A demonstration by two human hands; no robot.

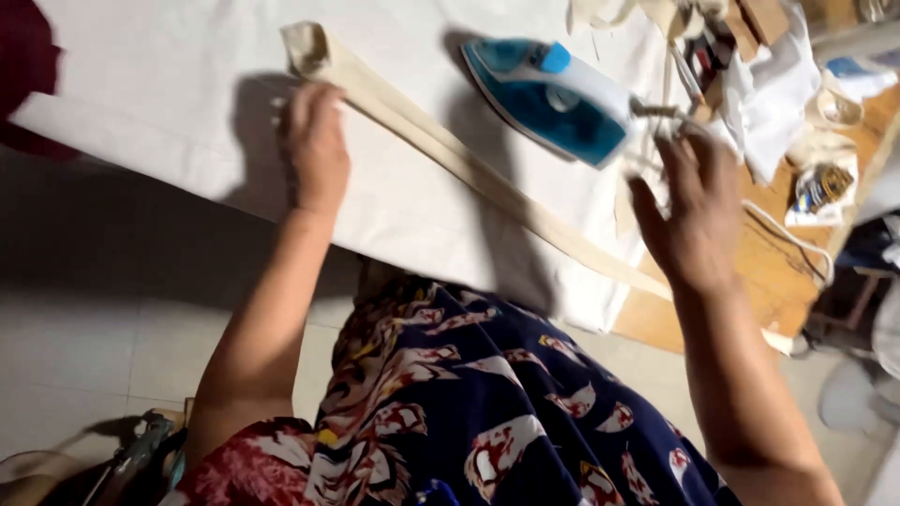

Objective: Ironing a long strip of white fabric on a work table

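A long cream fabric strip (441, 150) lies diagonally across a white padded ironing surface (169, 84). My left hand (316, 145) rests flat on the strip near its far end, fingers pressing it down. A blue and white iron (553, 98) stands on its heel just beyond the strip. My right hand (692, 211) hovers with fingers spread beside the iron's back end and its cord, above the strip's near end; it grips nothing that I can see.
A wooden table (750, 281) at the right carries white cloth pieces (769, 94), scraps and a small packet (820, 187). A white cord (792, 239) trails over it. Tiled floor lies at the left, and my patterned dark-blue dress fills the bottom of the view.
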